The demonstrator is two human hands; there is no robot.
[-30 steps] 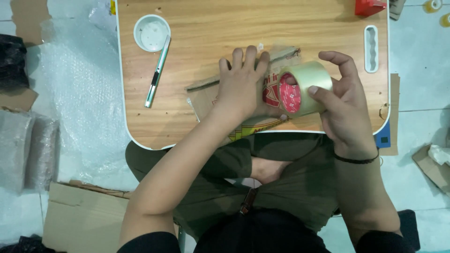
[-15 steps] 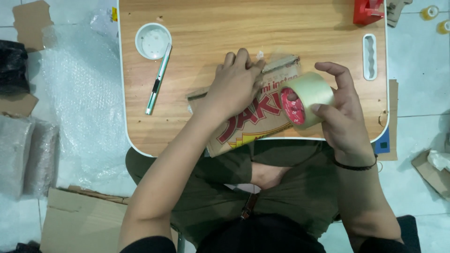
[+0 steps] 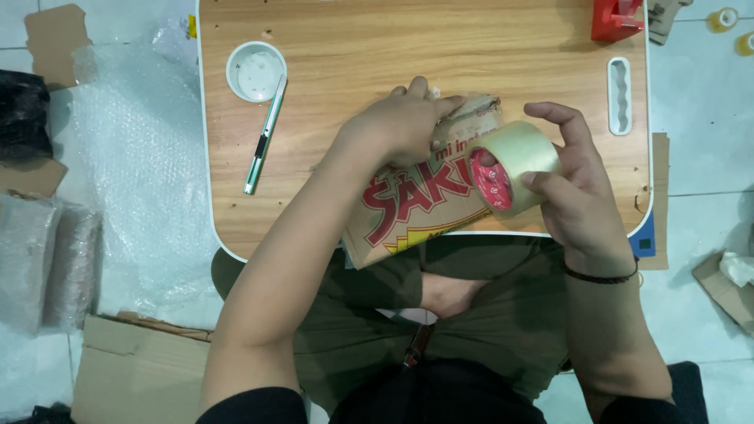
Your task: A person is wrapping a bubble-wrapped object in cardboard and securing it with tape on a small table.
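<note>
My left hand (image 3: 404,126) presses down on the far end of a brown cardboard parcel (image 3: 416,208) with red lettering, which lies tilted over the near edge of the wooden lap table (image 3: 353,55). My right hand (image 3: 573,184) grips a roll of clear packing tape (image 3: 514,166) with a red core, held against the parcel's right side. Where the tape strip runs is hidden by my fingers.
A white round lid (image 3: 256,71) and a green-handled utility knife (image 3: 265,135) lie on the table's left. A red tape dispenser (image 3: 616,19) stands at the far right, beside a white slot (image 3: 619,95). Bubble wrap (image 3: 133,173) and cardboard sheets (image 3: 133,373) cover the floor on the left.
The parcel has been turned and tilted so its red lettered face shows. My left hand moved to its far end, and the tape roll shifted slightly down along the right side.
</note>
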